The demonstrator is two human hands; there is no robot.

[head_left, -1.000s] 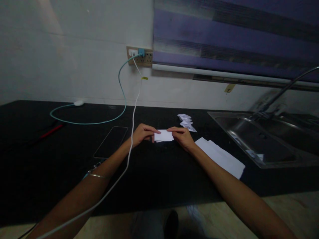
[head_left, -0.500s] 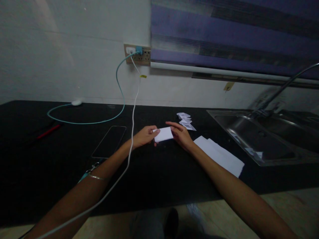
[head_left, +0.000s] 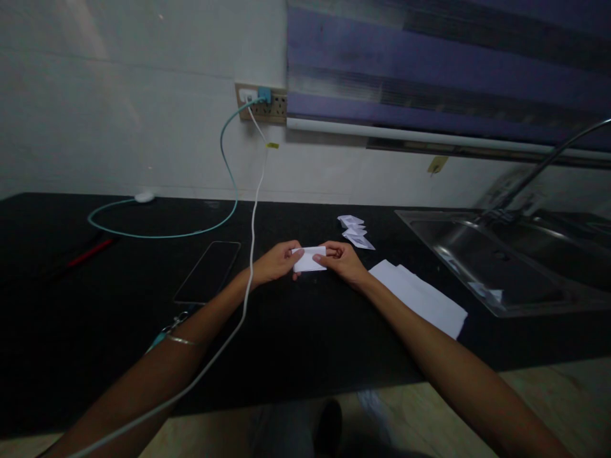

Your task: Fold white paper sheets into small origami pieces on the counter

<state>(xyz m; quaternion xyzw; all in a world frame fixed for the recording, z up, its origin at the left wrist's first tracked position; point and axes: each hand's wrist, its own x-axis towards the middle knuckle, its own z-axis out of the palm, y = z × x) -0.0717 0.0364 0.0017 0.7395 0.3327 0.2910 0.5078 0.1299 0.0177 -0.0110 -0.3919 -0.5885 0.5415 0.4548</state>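
A small folded piece of white paper [head_left: 309, 261] is held level above the dark counter, between both hands. My left hand [head_left: 278, 262] pinches its left end, thumb on top and fingers beneath. At the right end my right hand [head_left: 344, 262] grips it too, the thumb pressed on its face and the fingers curled behind. Just beyond my right hand lie several folded white paper pieces [head_left: 357, 234]. White paper sheets [head_left: 413, 296] rest on the counter beside my right forearm.
A black phone [head_left: 209, 272] lies left of my left hand, with a red pen-like object [head_left: 90, 252] farther left. A white cable [head_left: 252, 254] hangs across my left forearm from the wall sockets [head_left: 273, 109]. On the right is a steel sink [head_left: 487, 267] with a tap [head_left: 534, 172].
My right hand has closed on the right end of the folded paper, its thumb now on top; before, its fingers were stretched out. The left hand keeps its hold.
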